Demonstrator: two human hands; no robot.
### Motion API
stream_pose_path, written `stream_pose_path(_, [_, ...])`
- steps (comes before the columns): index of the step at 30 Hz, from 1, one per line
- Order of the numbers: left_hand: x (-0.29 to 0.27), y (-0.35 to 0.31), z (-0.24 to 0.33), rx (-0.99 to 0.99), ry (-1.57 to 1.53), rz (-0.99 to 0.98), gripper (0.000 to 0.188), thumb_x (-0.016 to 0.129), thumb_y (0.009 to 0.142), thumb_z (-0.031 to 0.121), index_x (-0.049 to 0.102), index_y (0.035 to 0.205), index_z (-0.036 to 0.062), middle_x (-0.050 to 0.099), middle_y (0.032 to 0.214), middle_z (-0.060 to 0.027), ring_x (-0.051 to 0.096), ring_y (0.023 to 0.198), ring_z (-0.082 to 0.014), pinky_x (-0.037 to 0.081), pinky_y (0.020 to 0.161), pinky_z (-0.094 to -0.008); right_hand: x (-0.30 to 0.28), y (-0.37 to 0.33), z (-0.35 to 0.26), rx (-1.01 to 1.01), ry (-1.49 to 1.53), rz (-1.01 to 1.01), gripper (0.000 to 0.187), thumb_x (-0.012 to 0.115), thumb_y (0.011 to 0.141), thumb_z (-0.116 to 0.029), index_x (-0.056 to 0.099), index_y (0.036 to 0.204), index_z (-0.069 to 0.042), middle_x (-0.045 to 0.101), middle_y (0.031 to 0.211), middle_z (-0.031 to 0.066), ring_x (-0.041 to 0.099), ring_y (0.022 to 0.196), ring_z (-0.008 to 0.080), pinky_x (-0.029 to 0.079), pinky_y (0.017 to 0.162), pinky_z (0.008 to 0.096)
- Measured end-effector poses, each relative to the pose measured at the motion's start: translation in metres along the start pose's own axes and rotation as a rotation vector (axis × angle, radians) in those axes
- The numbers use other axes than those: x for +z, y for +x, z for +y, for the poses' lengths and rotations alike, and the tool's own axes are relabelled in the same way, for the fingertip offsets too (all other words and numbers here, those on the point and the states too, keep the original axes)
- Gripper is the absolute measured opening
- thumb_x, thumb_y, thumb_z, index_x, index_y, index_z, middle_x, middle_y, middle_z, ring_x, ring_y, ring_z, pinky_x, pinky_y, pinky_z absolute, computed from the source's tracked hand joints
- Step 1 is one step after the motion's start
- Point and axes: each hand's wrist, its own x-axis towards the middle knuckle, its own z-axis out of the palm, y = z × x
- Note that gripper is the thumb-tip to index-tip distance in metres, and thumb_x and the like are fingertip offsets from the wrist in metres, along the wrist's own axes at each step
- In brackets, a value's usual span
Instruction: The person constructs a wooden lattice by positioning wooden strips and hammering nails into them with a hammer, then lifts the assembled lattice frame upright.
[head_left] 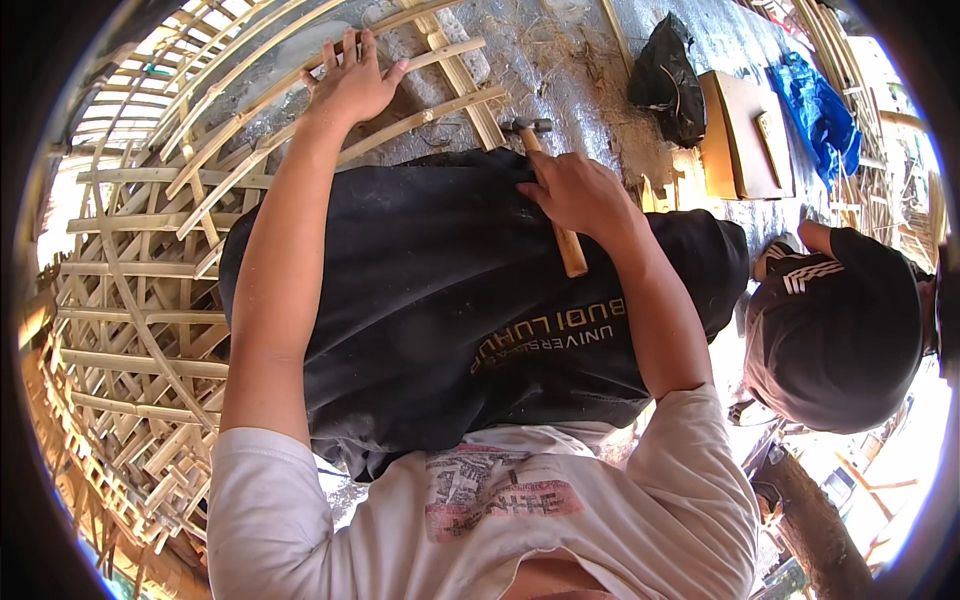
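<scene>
My left hand [350, 85] lies with fingers spread over a pale bamboo strip of a slatted frame [425, 116] at the upper left. In my right hand [582, 195] is a hammer [571, 250], gripped partway along its wooden handle. Its dark metal head points away from me, close beside the ends of the bamboo strips and apart from my left hand. A black cloth [420, 250] with yellow and white lettering covers my lap under both forearms. No nail shows clearly near the hammer head.
Bamboo lattice [150, 290] stretches along the left side. At the far right lie a black plastic bag [668, 85], a cardboard box [730, 130] and a blue plastic sheet [818, 118]. Another person in dark clothes [840, 330] crouches at right, near a log [815, 525].
</scene>
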Motion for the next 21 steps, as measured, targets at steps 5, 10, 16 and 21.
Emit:
stream_pose_path(5, [-0.001, -0.001, 0.002, 0.005, -0.005, 0.014, 0.080, 0.024, 0.096, 0.065, 0.010, 0.155, 0.0135, 0.005, 0.162, -0.0105, 0.004, 0.148, -0.0371, 0.009, 0.111, -0.0713, -0.001, 0.000, 0.000, 0.007, -0.016, -0.009, 0.040, 0.062, 0.089, -0.039, 0.062, 0.105, -0.002, 0.068, 0.079, 0.0203, 0.067, 0.080, 0.0399, 0.052, 0.073, 0.0486])
stream_pose_path(10, [0.000, 0.001, 0.003, -0.014, 0.056, 0.000, 0.079, 0.027, 0.096, 0.065, 0.012, 0.155, 0.0143, 0.005, 0.162, -0.0089, 0.005, 0.148, -0.0372, 0.013, 0.112, -0.0687, -0.006, 0.000, 0.002, 0.012, -0.026, -0.039, 0.042, 0.061, 0.090, -0.041, 0.062, 0.109, -0.003, 0.068, 0.081, 0.0207, 0.067, 0.083, 0.0403, 0.053, 0.074, 0.0485])
stream_pose_path(16, [0.003, 0.006, -0.001, -0.010, 0.009, 0.015, 0.080, 0.027, 0.095, 0.066, 0.011, 0.155, 0.0145, 0.005, 0.162, -0.0087, 0.005, 0.148, -0.0377, 0.012, 0.111, -0.0698, -0.051, -0.005, 0.040, 0.141, -0.015, 0.103, 0.044, 0.060, 0.092, -0.042, 0.060, 0.124, -0.012, 0.069, 0.095, 0.0209, 0.066, 0.094, 0.0401, 0.052, 0.081, 0.0484])
stream_pose_path(21, [-0.004, 0.001, -0.001, -0.022, -0.006, -0.015, 0.079, 0.027, 0.096, 0.064, 0.010, 0.155, 0.0143, 0.003, 0.162, -0.0088, 0.003, 0.148, -0.0371, 0.010, 0.112, -0.0699, -0.099, -0.014, 0.076, 0.221, -0.005, 0.110, 0.052, 0.057, 0.093, -0.044, 0.057, 0.130, -0.007, 0.069, 0.099, 0.0218, 0.065, 0.099, 0.0378, 0.050, 0.087, 0.0453])
